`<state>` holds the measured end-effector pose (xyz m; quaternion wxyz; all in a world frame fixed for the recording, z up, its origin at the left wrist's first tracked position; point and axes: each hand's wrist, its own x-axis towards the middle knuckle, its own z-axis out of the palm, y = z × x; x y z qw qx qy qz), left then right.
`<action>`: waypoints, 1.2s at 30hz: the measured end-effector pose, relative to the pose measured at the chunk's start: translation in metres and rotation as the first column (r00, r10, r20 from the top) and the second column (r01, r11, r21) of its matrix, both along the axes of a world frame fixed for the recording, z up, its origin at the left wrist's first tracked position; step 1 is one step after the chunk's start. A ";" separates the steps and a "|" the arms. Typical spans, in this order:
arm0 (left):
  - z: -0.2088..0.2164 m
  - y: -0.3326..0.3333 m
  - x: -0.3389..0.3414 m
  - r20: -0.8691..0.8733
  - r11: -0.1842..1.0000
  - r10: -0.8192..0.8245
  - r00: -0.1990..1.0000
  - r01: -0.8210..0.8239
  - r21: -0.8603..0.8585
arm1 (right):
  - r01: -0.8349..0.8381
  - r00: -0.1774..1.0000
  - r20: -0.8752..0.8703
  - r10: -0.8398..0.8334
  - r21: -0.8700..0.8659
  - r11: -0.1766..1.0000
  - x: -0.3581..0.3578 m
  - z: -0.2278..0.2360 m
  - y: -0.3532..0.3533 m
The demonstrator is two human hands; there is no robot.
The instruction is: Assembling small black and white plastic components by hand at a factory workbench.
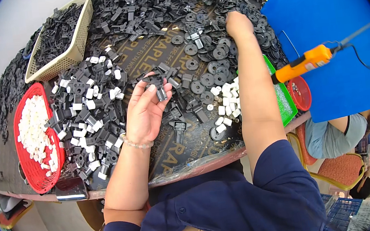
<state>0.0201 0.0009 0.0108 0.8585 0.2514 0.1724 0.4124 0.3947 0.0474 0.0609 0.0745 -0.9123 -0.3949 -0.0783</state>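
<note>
In front of me, my left hand point(143, 109) grips a black plastic part point(160, 92) between thumb and fingers, above the table. My right hand point(239, 24) reaches to the far right, over a heap of round black discs point(219, 53) with centre holes. Its back faces me, so its fingers are hidden and I cannot tell what they touch. Between the arms lie several loose black parts point(179, 127). Beside my right forearm is a small pile of white blocks point(228, 105). Left of my left hand spreads a pile of black parts with white ends point(84, 116).
A red basket point(60, 151) of white pieces stands at the left, with a beige basket point(84, 28) of black parts behind it. Right of my forearm are a green tray point(288, 105), a red bowl point(304, 101) and an orange-handled electric tool point(305, 63), before a blue panel point(320, 11).
</note>
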 end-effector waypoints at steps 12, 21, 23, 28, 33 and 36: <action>0.003 0.001 -0.001 -0.014 0.999 0.020 1.000 -0.020 -0.025 | -0.413 0.898 -0.209 0.388 -0.092 0.906 0.027 -0.012 0.048; 0.004 0.000 -0.002 -0.002 1.000 0.025 1.000 -0.025 -0.015 | -0.372 0.776 -0.168 0.608 0.657 0.656 0.012 0.028 0.087; 0.006 0.000 -0.004 -0.006 0.999 0.030 1.000 -0.030 -0.018 | -0.621 0.764 -0.109 0.636 0.145 0.771 0.011 0.028 0.089; 0.005 -0.001 -0.001 0.006 1.000 0.022 1.000 -0.022 -0.021 | -0.697 0.716 -0.181 0.674 -0.145 0.702 -0.001 -0.024 0.073; 0.009 -0.001 -0.002 -0.002 0.999 0.045 0.999 -0.045 -0.009 | -0.616 0.768 -0.143 0.624 0.101 0.781 -0.011 -0.015 0.053; 0.009 -0.002 -0.001 -0.022 0.998 0.054 0.998 -0.053 0.021 | -0.577 0.773 -0.113 0.624 0.284 0.766 -0.051 0.009 0.022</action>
